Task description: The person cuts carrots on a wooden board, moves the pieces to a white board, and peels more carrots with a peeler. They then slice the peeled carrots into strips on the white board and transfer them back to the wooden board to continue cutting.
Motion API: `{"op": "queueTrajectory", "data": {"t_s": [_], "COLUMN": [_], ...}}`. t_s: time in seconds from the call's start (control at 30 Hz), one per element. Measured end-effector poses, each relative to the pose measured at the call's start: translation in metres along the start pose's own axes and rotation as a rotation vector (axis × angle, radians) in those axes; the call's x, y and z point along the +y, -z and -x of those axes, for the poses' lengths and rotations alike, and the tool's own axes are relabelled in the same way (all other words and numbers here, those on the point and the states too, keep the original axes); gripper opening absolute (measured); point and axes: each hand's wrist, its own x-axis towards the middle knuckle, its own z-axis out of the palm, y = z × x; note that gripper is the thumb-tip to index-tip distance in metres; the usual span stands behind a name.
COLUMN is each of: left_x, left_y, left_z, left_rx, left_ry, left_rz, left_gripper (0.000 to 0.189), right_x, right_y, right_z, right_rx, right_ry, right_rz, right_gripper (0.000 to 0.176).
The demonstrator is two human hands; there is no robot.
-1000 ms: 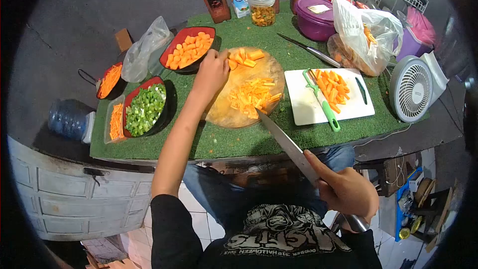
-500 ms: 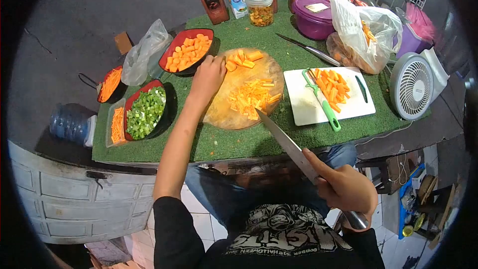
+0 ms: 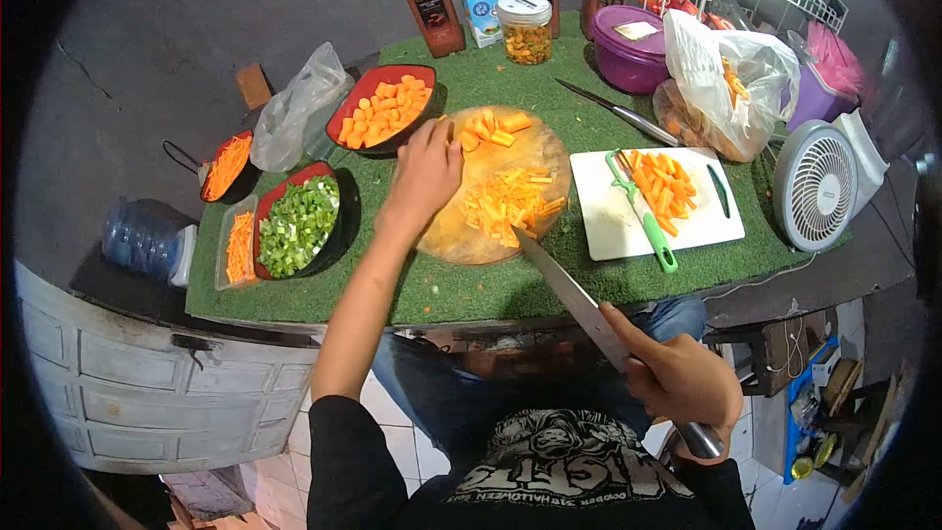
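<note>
My right hand (image 3: 687,378) grips a large kitchen knife (image 3: 574,299) by its handle, index finger along the spine, its tip at the near edge of the round wooden chopping board (image 3: 446,231). A heap of carrot sticks (image 3: 512,199) lies just beyond the tip. Over the board's left side, my left hand (image 3: 429,172) has its fingers together and bent down; I cannot tell what they hold. Thicker carrot pieces (image 3: 494,128) rest to its right. Close to its fingertips stands a bowl of carrot chunks (image 3: 388,110).
Left are a bowl of chopped green onions (image 3: 299,226) and shredded carrot (image 3: 238,247). Right, a white cutting board (image 3: 613,236) bears carrot pieces and a green-handled peeler (image 3: 655,236). Another knife (image 3: 623,113), a fan (image 3: 819,177), a jar (image 3: 525,31) and bottles stand around.
The view has shifted slightly, moving the table right and down in the frame. My left hand sits a little lower over the board's left side. The knife stays in my right hand.
</note>
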Motion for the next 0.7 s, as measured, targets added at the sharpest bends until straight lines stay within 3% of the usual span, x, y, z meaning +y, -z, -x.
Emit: {"op": "queueTrajectory", "data": {"t_s": [0.1,0.17,0.3,0.43,0.5,0.53,0.6,0.67,0.7], "left_x": [-0.002,-0.006,0.001,0.011,0.017,0.006,-0.024,-0.059,-0.087], "left_y": [-0.001,-0.001,0.003,0.02,0.04,0.044,0.058,0.073,0.092], "left_z": [-0.004,-0.007,-0.011,-0.012,-0.02,-0.029,-0.05,-0.065,-0.08], "left_rx": [-0.019,-0.117,-0.129,-0.016,0.132,0.229,0.208,-0.037,-0.595], "left_ry": [0.014,0.045,0.074,0.011,0.016,-0.018,0.07,0.272,0.494], "left_rz": [-0.027,0.13,0.203,0.178,0.144,0.083,0.007,-0.189,-0.191], "left_gripper": [0.033,0.037,0.036,0.033,0.028,0.026,0.024,0.029,0.035], "right_x": [0.002,0.004,0.008,0.005,0.007,0.008,0.009,0.008,0.007], "right_y": [-0.002,-0.005,-0.006,-0.004,-0.005,-0.004,-0.003,-0.003,-0.001], "right_z": [-0.001,-0.001,-0.005,-0.005,-0.005,-0.005,-0.005,-0.003,-0.001], "right_rx": [-0.001,0.007,-0.007,-0.04,-0.033,-0.024,0.001,0.025,0.02], "right_ry": [0.007,0.021,0.01,-0.038,-0.044,-0.058,-0.016,0.023,-0.003], "right_rz": [0.001,-0.003,-0.037,0.032,0.01,-0.013,-0.025,-0.037,-0.06], "right_gripper": [0.077,0.077,0.078,0.079,0.079,0.079,0.079,0.08,0.081]}}
